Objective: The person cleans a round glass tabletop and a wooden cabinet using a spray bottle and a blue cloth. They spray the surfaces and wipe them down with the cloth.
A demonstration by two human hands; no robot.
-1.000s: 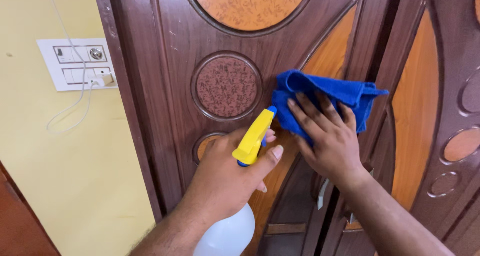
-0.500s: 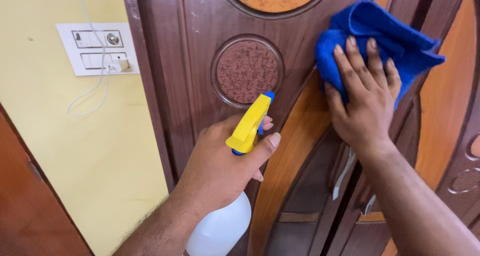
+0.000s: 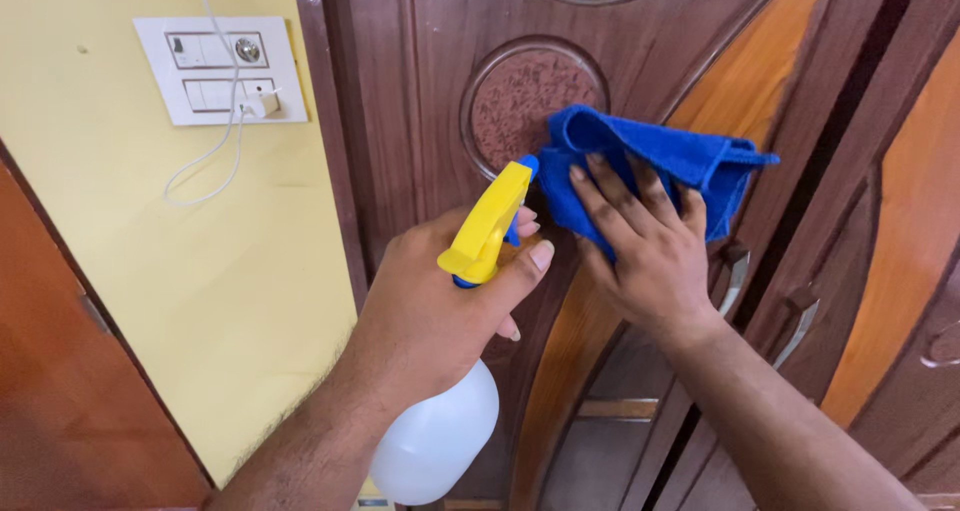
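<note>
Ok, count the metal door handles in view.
2. One metal handle sits just right of the right hand holding the blue cloth; the other handle is further right, past the door gap. Others may be hidden.

Blue cloth (image 3: 650,161) bunched, pressed flat against carved door (image 3: 440,91).

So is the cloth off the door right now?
No, the right hand presses the blue cloth flat against the door.

I count two hands, left (image 3: 425,311) and right (image 3: 650,261), one cloth (image 3: 650,156), one bottle (image 3: 440,436), two handles (image 3: 735,276), and one switch plate (image 3: 220,69) at ten o'clock.
</note>
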